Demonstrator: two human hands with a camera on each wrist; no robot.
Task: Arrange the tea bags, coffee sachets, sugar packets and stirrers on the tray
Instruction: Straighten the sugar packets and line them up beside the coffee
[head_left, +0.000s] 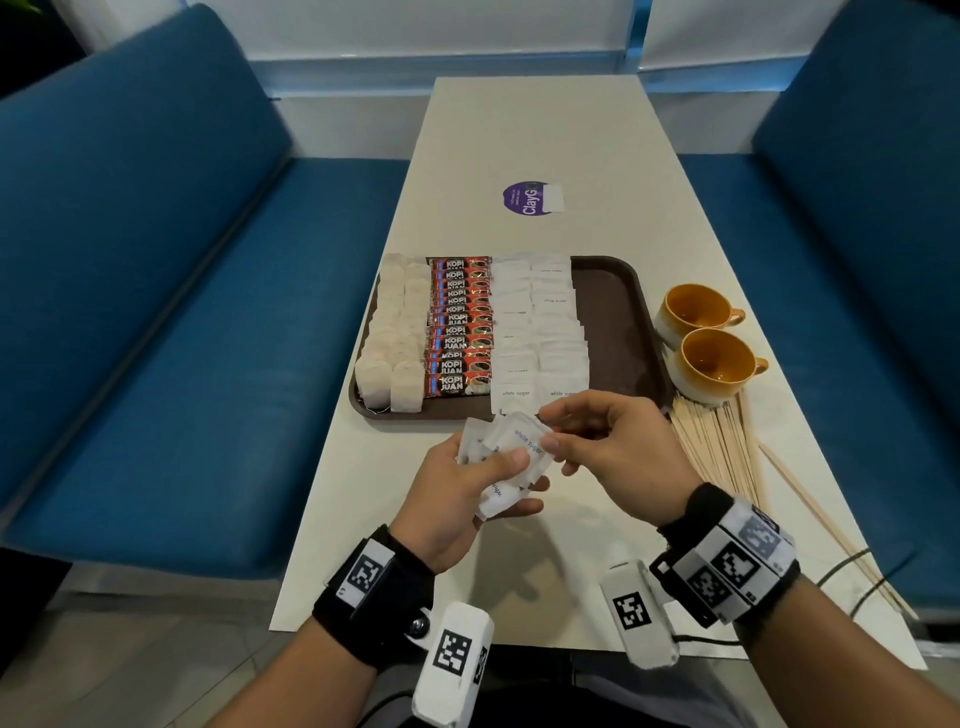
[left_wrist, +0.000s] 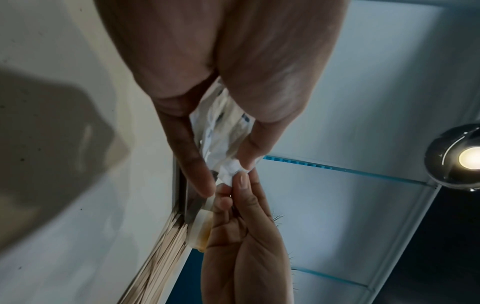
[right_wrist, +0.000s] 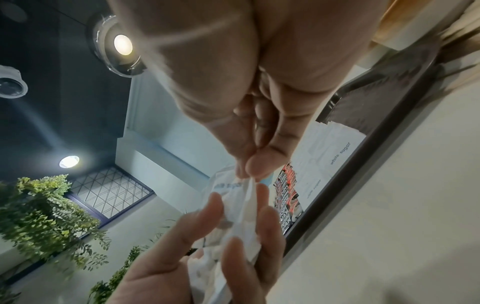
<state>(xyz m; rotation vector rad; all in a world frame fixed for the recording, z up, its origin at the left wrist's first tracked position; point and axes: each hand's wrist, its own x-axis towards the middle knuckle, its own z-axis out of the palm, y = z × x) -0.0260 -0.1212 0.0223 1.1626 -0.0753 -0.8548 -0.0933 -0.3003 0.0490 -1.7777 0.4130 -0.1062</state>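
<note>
- The left hand (head_left: 467, 483) grips a loose bundle of sugar packets (head_left: 506, 462) just in front of the tray's near rim, thumb pressed across the top and fingers curled beneath. Judgement: it serves as a holder, keeping the stock close to where it will be laid.
- The right hand (head_left: 602, 441) pinches the top packet of that bundle between thumb and forefinger; the right wrist view confirms the fingertips (right_wrist: 255, 164) closed on a paper edge. Judgement: one packet is being peeled off so it can be set down singly.
- The tray (head_left: 618, 322) lies on the table (head_left: 519, 135) ahead of the hands. Tea bags (head_left: 395, 338) fill its left side in two columns; coffee sachets (head_left: 460, 327) run in one overlapped column beside them; the laid sugar packets (head_left: 537, 322) form two columns next along. Judgement: overlapping keeps each kind in its own lane and saves room.
- The right strip of the tray is bare brown surface. Judgement: it is reserved for the stirrers.
- The stirrers (head_left: 717, 447), a fanned heap of wooden sticks, lie on the table to the right of the tray, not yet on it. One or two lie apart further right.
- Two orange cups (head_left: 701, 338) stand between tray and stirrers, just beside the tray's right rim.
- Judgement: tea and coffee are done, sugar is near its end, stirrers remain. Risk: the bundle is loosely held, and pulling one packet may drag others out.
</note>
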